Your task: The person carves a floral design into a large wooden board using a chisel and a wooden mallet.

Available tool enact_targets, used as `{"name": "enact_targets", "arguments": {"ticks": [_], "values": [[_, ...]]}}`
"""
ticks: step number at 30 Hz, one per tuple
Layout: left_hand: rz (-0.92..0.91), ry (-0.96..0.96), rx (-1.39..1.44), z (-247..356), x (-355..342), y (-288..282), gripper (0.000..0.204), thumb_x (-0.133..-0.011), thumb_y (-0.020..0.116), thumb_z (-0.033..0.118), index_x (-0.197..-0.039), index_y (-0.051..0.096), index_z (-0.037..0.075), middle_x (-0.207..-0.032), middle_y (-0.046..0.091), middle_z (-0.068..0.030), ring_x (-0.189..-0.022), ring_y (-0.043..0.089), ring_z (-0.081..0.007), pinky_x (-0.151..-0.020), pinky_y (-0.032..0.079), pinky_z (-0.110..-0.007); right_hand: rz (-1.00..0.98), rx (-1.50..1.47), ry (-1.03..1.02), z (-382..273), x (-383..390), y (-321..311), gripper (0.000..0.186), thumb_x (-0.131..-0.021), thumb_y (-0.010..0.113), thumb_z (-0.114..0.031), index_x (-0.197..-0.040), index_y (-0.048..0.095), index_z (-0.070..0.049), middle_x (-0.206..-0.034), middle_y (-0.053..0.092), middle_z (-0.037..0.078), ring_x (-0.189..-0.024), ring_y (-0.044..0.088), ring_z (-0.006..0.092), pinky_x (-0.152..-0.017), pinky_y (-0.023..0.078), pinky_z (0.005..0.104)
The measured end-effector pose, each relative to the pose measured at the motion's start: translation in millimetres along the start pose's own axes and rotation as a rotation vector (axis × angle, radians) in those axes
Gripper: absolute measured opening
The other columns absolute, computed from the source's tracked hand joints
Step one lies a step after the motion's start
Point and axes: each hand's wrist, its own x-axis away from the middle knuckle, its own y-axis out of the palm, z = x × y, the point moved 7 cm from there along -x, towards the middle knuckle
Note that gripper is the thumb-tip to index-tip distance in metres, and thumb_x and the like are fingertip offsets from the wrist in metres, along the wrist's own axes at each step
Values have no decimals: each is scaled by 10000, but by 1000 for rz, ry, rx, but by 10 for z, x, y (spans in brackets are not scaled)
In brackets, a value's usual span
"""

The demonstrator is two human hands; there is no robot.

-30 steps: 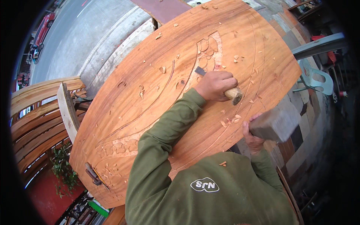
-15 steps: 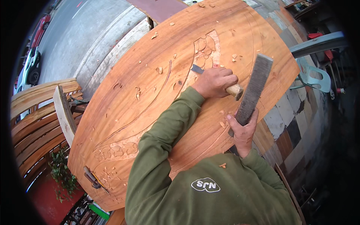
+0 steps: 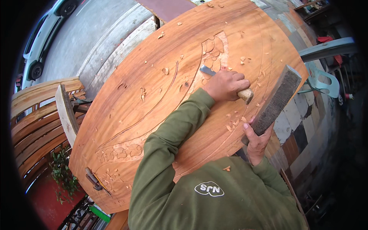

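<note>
My left hand (image 3: 227, 85) is wrapped round a wood-handled chisel (image 3: 207, 70), its flat metal blade at the edge of a carved leafy pattern (image 3: 213, 46). The handle's butt sticks out of the fist on the right. In my right hand (image 3: 259, 142) is a long, dark, rectangular wooden mallet (image 3: 276, 101), gripped at its lower end and raised to the right of the chisel, apart from it. Under both hands lies a large curved-edged wooden panel (image 3: 126, 99) with carved lines and loose wood shavings (image 3: 165, 71).
A dark tool and a pencil-like stick (image 3: 97, 182) lie at the panel's lower left. Beyond are a slatted wooden bench (image 3: 42, 126), a leafy plant (image 3: 63, 172) and a green brush (image 3: 100, 213). A pale green plastic chair (image 3: 324, 80) stands right; a white vehicle (image 3: 40, 50) is on the road.
My right hand has swung the mallet rightward, away from the chisel handle, and turned it. My left hand keeps the chisel at the carving. The white vehicle has moved farther along the road.
</note>
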Motion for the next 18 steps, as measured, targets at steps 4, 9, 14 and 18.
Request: {"name": "enact_targets", "arguments": {"ticks": [4,9,14,18], "values": [[-7,9,35,12,-32,-6,185,-767,758,173,-883,615,148,-776,577,-44,-705,673,-258,-575,537,-428,58,-55,14,-14,-22,-56,565,-874,800,-15,-1322,456,-49,-1062,573,45,-960,589,146,-922,510,312],[0,-25,45,-20,-27,-11,232,-749,803,150,-882,613,147,-780,554,-43,-710,658,-254,-573,518,-414,62,25,103,34,11,252,457,-894,794,-58,-1239,493,-45,-1047,577,50,-956,589,142,-899,525,330],[-40,-10,23,-63,-5,36,189,-794,763,171,-912,616,155,-786,584,-44,-712,678,-263,-563,531,-424,-45,-3,101,157,-58,192,492,-910,797,-48,-1268,459,-44,-1059,571,48,-927,580,134,-848,526,319],[-8,-39,39,-84,-63,45,202,-794,778,185,-905,613,152,-785,578,-50,-719,679,-273,-568,536,-437,60,-84,145,232,-68,234,504,-919,794,-37,-1281,442,-41,-1086,572,55,-936,591,126,-822,548,305]]}}
